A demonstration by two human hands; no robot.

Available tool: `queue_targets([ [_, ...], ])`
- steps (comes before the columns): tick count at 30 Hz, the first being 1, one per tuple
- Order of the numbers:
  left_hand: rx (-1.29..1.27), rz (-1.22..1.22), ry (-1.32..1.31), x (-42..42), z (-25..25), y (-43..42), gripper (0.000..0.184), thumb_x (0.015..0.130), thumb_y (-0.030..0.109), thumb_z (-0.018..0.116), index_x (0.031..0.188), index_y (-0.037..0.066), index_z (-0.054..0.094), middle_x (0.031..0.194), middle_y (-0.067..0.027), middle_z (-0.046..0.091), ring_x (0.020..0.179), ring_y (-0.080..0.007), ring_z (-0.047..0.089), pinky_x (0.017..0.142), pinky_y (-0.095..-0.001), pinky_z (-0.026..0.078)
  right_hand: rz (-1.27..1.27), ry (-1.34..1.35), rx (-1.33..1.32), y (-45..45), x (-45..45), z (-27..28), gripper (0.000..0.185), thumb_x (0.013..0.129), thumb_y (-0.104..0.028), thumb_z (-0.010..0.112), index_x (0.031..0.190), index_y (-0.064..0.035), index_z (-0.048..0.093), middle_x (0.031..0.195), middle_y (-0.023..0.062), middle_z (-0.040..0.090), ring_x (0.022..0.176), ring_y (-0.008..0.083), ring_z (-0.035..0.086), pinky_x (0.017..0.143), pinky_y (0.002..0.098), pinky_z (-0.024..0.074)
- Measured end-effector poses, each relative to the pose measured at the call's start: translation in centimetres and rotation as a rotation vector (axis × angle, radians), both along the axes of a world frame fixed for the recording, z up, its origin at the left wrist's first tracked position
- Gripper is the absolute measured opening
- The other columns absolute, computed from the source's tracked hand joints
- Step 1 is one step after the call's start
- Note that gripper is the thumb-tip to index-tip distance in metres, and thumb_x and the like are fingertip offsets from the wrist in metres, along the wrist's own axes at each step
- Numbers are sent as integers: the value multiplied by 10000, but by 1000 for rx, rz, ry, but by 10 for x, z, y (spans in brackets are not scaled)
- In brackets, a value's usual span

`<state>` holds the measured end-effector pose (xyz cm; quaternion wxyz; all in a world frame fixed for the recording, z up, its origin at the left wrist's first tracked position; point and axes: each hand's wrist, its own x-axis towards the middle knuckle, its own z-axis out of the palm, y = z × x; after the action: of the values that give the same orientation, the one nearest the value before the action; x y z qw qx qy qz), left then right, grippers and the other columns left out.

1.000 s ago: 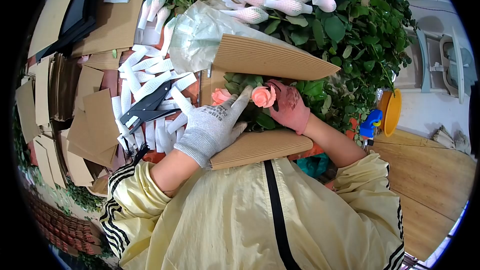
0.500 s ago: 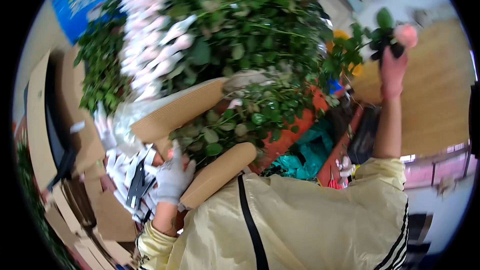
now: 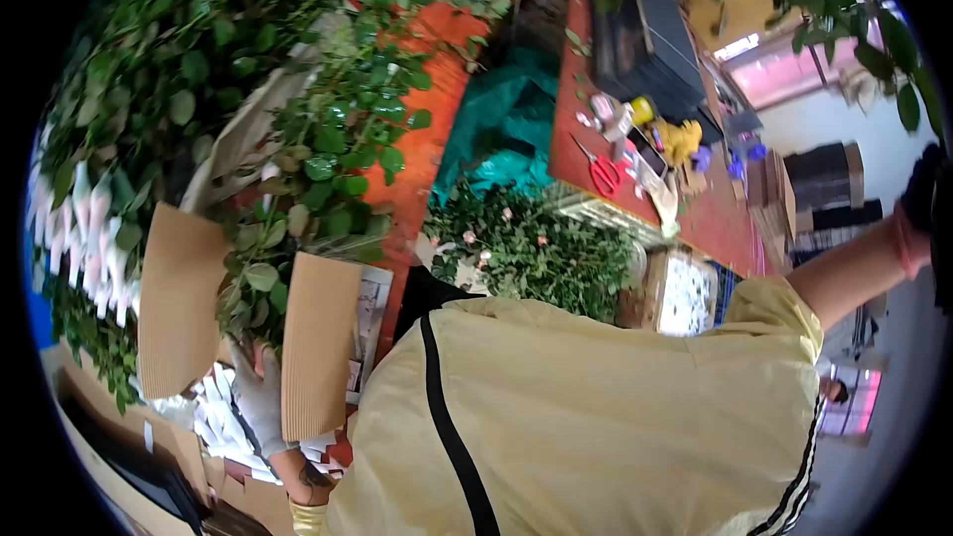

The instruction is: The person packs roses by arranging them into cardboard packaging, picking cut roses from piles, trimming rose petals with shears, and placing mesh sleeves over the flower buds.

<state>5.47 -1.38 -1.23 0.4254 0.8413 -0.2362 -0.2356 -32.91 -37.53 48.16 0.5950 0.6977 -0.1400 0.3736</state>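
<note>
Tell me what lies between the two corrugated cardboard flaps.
In the head view, leafy green stems lie between the cardboard flaps, with the gloved left hand at the lower end of that gap.

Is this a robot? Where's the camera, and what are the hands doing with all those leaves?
No robot here, just a person in a pale yellow jacket. The camera sits on the person's head and looks forward and down, so you see roughly what they see.

The left hand, in a grey glove, reaches in between two corrugated cardboard flaps, by some leafy stems. I can't tell whether its fingers are gripping anything.

The right hand is dark at the picture's edge. A leafy sprig shows above it, but I can't see whether it is held.

White strips lie near the left hand. Farther off, red-handled scissors lie on a red table.
</note>
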Motion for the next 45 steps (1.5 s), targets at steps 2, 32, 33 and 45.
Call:
queue_targets([
  [2, 131, -55, -69, -1, 2, -4, 635, 880, 194, 521, 1403, -7, 223, 1319, -222, 455, 1203, -292, 467, 977, -336, 364, -437, -266, -72, 35, 9, -31, 332, 890, -359, 562, 992, -43, 571, 946, 117, 595, 867, 253, 528, 811, 414, 397],
  [32, 530, -52, -73, -13, 47, -18, 769, 795, 414, 549, 1406, 59, 245, 1149, -224, 573, 958, -389, 598, 841, -431, 469, 924, 685, 1296, 28, 376, -254, 449, 761, -249, 638, 1192, -171, 539, 1227, 104, 514, 1124, 283, 498, 970, 393, 390],
  [33, 547, -54, -87, -14, 45, -16, 795, 795, 455, 512, 1413, 60, 202, 1054, -255, 598, 902, -410, 608, 808, -458, 473, 1038, 642, 1116, 44, 421, -258, 414, 759, -258, 646, 1151, -166, 551, 1223, 99, 521, 1121, 252, 503, 957, 383, 398],
  [45, 498, -5, -90, -18, 33, -13, 788, 792, 447, 532, 1412, 55, 244, 1071, -251, 599, 892, -388, 620, 788, -423, 485, 676, 746, 752, 26, 563, -185, 193, 860, -137, 467, 1013, -101, 579, 1001, 114, 594, 841, 225, 622, 667, 351, 523],
])
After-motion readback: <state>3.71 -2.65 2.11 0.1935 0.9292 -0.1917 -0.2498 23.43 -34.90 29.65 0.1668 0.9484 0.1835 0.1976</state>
